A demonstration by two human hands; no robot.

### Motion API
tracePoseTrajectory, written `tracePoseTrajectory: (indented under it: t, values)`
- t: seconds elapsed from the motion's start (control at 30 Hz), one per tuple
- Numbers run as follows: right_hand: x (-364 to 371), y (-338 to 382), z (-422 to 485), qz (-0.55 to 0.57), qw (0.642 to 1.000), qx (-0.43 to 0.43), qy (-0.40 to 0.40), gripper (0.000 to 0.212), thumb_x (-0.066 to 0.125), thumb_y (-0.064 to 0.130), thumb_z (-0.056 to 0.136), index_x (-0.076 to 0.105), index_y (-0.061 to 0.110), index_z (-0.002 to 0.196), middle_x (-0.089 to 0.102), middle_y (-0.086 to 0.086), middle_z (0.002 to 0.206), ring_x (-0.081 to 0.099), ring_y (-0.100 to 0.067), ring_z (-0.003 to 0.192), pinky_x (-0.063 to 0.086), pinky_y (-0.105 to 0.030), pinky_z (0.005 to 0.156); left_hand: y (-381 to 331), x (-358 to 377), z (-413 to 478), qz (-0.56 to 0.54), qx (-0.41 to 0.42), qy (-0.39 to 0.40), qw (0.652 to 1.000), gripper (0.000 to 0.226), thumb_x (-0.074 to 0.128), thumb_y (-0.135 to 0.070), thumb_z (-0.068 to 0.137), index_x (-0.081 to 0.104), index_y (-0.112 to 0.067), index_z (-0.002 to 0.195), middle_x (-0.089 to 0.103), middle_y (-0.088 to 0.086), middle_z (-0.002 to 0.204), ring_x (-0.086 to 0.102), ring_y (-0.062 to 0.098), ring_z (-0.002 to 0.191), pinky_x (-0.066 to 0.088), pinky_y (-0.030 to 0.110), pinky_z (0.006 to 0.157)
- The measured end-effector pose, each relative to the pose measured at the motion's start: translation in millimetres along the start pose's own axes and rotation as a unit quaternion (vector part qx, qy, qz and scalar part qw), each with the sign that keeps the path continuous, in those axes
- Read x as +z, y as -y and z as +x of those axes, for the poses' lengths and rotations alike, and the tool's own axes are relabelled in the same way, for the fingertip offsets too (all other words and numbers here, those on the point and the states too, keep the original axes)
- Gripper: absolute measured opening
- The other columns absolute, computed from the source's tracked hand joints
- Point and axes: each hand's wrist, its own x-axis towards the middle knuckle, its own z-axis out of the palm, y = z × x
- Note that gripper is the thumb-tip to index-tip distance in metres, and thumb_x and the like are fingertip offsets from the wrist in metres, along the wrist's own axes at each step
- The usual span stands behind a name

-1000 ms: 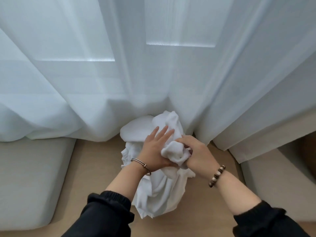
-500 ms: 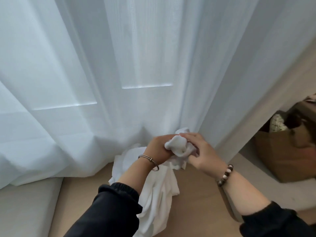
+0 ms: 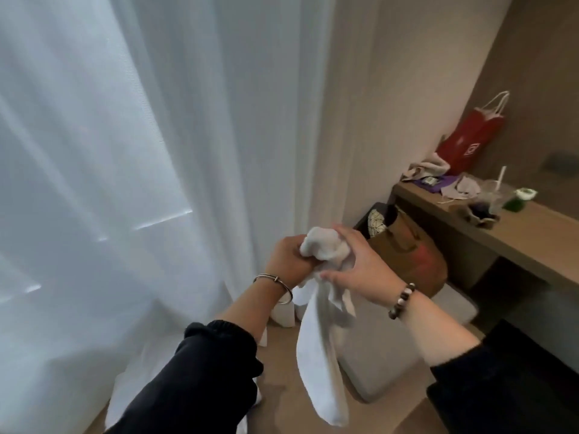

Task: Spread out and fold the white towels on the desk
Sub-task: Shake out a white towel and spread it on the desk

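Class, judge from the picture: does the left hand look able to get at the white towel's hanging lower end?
Probably yes, once it lets go. The left hand grips the bunched top of the white towel beside the right hand; the lower end hangs free below, with nothing blocking it.

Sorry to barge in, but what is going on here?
A person is holding a white towel up in both hands beside the curtain. The left hand grips its bunched top, the right hand clasps it from the other side, and the rest hangs down loose above the wooden surface. It is not yet spread out or folded.
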Motion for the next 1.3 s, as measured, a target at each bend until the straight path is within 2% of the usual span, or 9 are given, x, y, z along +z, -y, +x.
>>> tracePoseTrajectory:
  t: [0.17,0.37,0.43,0.57,0.67,0.83,1.0,1.2,1.3]
  values:
    - [-125.0,-60.5,-22.8,0.054,0.996,0.042,-0.065,0.102,0.086,0.026,0.065,0.025,0.027,0.146,0.04,0.027,0.126,0.042,0.024,0.109,0.035,0.002,0.084,-78.2,110.7,55.3,-0.053,0.02,0.065,0.996,0.01,0.075,-0.014,0.072,0.066,-0.019,0.073,0.068,-0.007,0.066,0.056,0.0,0.062,0.048,0.019,0.057]
    - [-277.6,-146.6,-73.3,0.109,0.98,0.108,-0.127,0.105,0.083,0.048,0.052,0.03,0.032,0.142,0.047,0.012,0.136,0.049,-0.005,0.122,0.044,-0.025,0.097,-186.6,256.7,118.8,-0.122,-0.002,0.116,0.986,0.019,0.073,-0.024,0.081,0.055,-0.022,0.074,0.054,-0.013,0.063,0.051,-0.004,0.052,0.034,0.002,0.044]
    - [-318.3,-173.4,-95.4,0.108,0.975,0.122,-0.154,0.108,0.081,0.05,0.05,0.028,0.03,0.142,0.045,0.013,0.136,0.048,0.001,0.121,0.044,-0.018,0.095,-213.9,302.3,137.5,-0.185,-0.038,0.116,0.975,0.021,0.075,-0.022,0.079,0.056,-0.017,0.089,0.057,-0.007,0.072,0.051,-0.001,0.062,0.037,0.002,0.044]
    - [-380.2,-216.6,-134.4,0.098,0.966,0.13,-0.199,0.11,0.086,0.041,0.055,0.02,0.036,0.143,0.039,0.023,0.135,0.044,0.015,0.115,0.042,-0.005,0.084,-259.2,388.5,155.0,-0.291,-0.144,0.173,0.93,0.039,0.073,-0.021,0.079,0.06,0.0,0.109,0.065,0.016,0.107,0.064,0.029,0.094,0.055,0.038,0.086]
    - [-412.8,-241.0,-151.1,0.05,0.952,0.13,-0.271,0.101,0.085,0.025,0.061,0.024,0.041,0.14,0.04,0.03,0.131,0.043,0.012,0.118,0.042,-0.006,0.086,-290.0,444.2,162.8,-0.345,-0.182,0.225,0.893,0.019,0.064,-0.021,0.087,0.059,-0.009,0.101,0.064,0.014,0.102,0.06,0.025,0.089,0.054,0.039,0.079]
    - [-464.9,-288.0,-170.1,-0.014,0.885,0.2,-0.419,0.041,0.073,0.007,0.075,0.054,0.031,0.102,0.059,0.017,0.097,0.06,-0.012,0.097,0.043,-0.007,0.064,-325.2,533.1,174.4,-0.42,-0.23,0.317,0.819,0.006,0.056,-0.018,0.092,0.058,-0.012,0.092,0.061,0.008,0.09,0.06,0.02,0.081,0.052,0.033,0.072]
    - [-551.8,-321.0,-190.4,-0.138,0.823,0.29,-0.469,0.023,0.058,0.01,0.084,0.053,0.025,0.101,0.059,0.007,0.092,0.058,-0.02,0.087,0.041,-0.025,0.061,-359.5,612.1,211.9,-0.408,-0.213,0.363,0.81,0.012,0.062,-0.018,0.089,0.059,-0.012,0.098,0.064,0.012,0.097,0.061,0.024,0.088,0.052,0.041,0.082]
    - [-681.1,-316.9,-200.6,-0.557,0.633,0.258,-0.471,0.043,0.062,-0.01,0.05,0.062,0.008,0.089,0.06,-0.013,0.083,0.056,-0.037,0.075,0.037,-0.034,0.061,-409.8,703.7,279.1,-0.287,-0.13,0.351,0.882,0.026,0.074,-0.015,0.079,0.063,-0.004,0.099,0.067,0.008,0.086,0.063,0.021,0.076,0.053,0.034,0.071]
    - [-713.6,-352.4,-210.5,-0.555,0.646,0.364,-0.378,0.062,0.066,-0.001,0.066,0.053,0.015,0.125,0.058,-0.012,0.116,0.053,-0.035,0.103,0.042,-0.041,0.083,-415.7,753.0,301.3,-0.185,-0.012,0.415,0.891,0.05,0.075,-0.019,0.076,0.056,-0.008,0.121,0.062,0.012,0.12,0.06,0.025,0.105,0.05,0.032,0.084]
